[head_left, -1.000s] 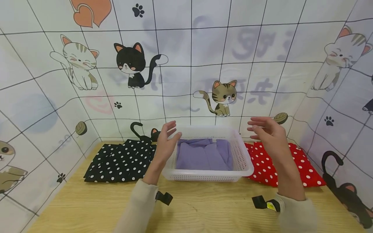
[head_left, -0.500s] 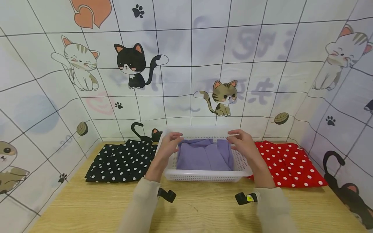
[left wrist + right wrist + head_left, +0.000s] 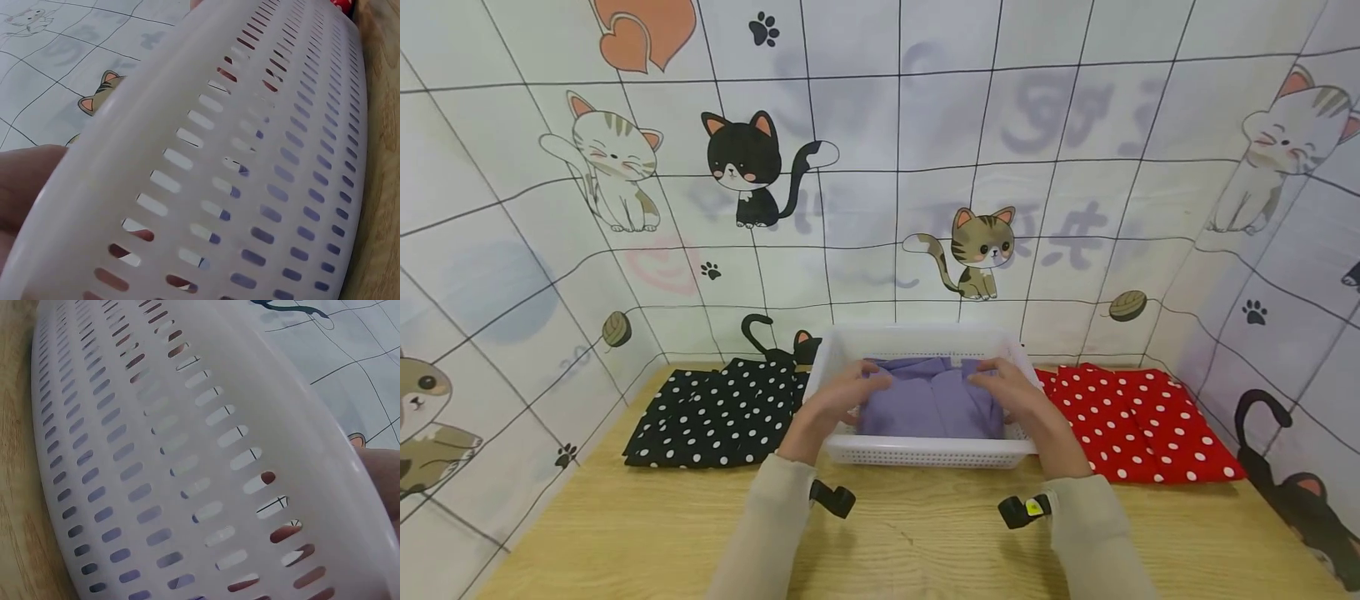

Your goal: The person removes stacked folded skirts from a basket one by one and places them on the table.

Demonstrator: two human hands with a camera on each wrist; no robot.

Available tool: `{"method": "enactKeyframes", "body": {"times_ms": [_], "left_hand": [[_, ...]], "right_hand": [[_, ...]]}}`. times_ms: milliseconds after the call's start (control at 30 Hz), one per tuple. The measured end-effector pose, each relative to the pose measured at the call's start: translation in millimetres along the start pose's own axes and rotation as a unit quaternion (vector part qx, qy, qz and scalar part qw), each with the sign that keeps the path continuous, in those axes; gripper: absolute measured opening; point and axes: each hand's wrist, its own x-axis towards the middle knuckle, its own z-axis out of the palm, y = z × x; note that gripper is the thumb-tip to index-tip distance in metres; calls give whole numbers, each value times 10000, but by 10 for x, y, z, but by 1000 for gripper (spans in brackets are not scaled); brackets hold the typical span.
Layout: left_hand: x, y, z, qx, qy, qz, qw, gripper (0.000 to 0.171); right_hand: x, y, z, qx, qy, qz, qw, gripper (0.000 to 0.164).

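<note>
Lavender cloth (image 3: 928,404), folded, lies in the white slotted basket (image 3: 925,452) at mid-table. I'd judge it soft, light, limp — best pinched at its far folded edge. My left hand (image 3: 842,398) and right hand (image 3: 1009,393) rest apart on it, fingers curled over that edge.

I see white slotted plastic basket (image 3: 925,450), folded lilac cloth (image 3: 928,404) inside; black white-dotted fabric (image 3: 715,412); red white-dotted fabric (image 3: 1138,425); pale wood-grain bench (image 3: 910,542).
</note>
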Motion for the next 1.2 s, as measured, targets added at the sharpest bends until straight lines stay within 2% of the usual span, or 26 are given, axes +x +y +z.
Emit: {"method": "enactKeyframes", "body": {"times_ms": [100,167,400,600,767,867,1000,1200], "left_hand": [[-5,15,16,454,-139,-137,9988,76],[-11,18,19,579,-195,-231,9979,80],[-11,-10,20,704,-527,-342,9955,80],[-22,-11,19,792,-694,-294,9940,70],[-33,5,11,867,-780,-249,9929,75],[-34,3,13,773,-705,-281,9941,74],[-31,5,16,458,-461,-321,9974,62],[-7,32,26,181,309,-305,9989,45]], "right_hand": [[-6,15,11,-49,-198,155,9997,61],[-14,19,20,-89,-284,163,9994,59],[-38,32,45,-162,-387,143,9990,50],[-118,-13,25,-618,-481,38,9969,52],[-139,-43,29,-909,-507,35,9946,53],[-114,-22,43,-982,-488,107,9939,53],[-79,16,47,-965,-469,148,9941,54],[-66,36,30,-991,-447,-23,9941,53]]}}
